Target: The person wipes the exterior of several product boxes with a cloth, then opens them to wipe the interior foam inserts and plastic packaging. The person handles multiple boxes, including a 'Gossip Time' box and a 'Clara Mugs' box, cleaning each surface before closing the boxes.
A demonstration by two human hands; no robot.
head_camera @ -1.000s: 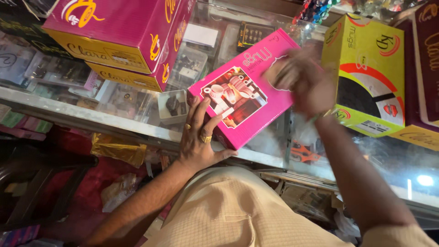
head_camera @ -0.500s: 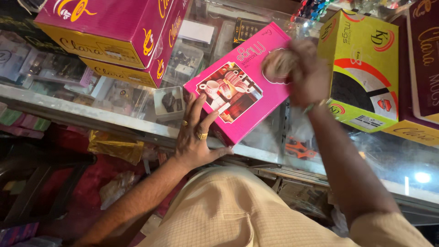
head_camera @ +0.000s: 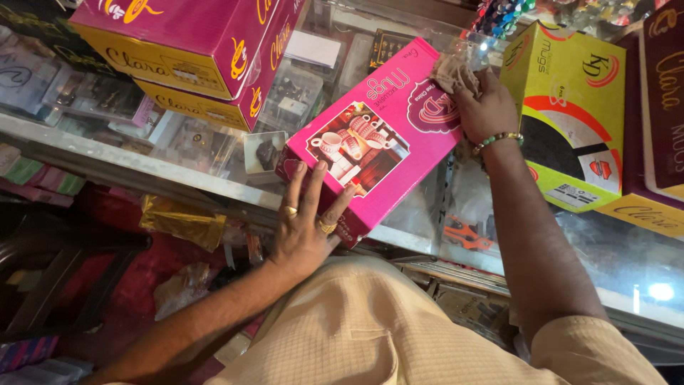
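A pink box (head_camera: 377, 142) lies flat on the glass table (head_camera: 627, 257). The left hand (head_camera: 306, 228), at its 7 o'clock corner, rests there with fingers spread wide. The right hand (head_camera: 484, 107), at its 2 o'clock end, pinches a beige cloth (head_camera: 452, 71) against the box. A yellow box (head_camera: 570, 93) stands at 3 o'clock.

Glass display counter (head_camera: 627, 264) bearing two stacked magenta-and-yellow cardboard cartons (head_camera: 192, 50) at upper left and a yellow-and-red cardboard carton (head_camera: 570, 107) at right; crumpled gold foil wrapper (head_camera: 182, 221) and orange toy vehicle (head_camera: 467, 234) lie beneath the glass
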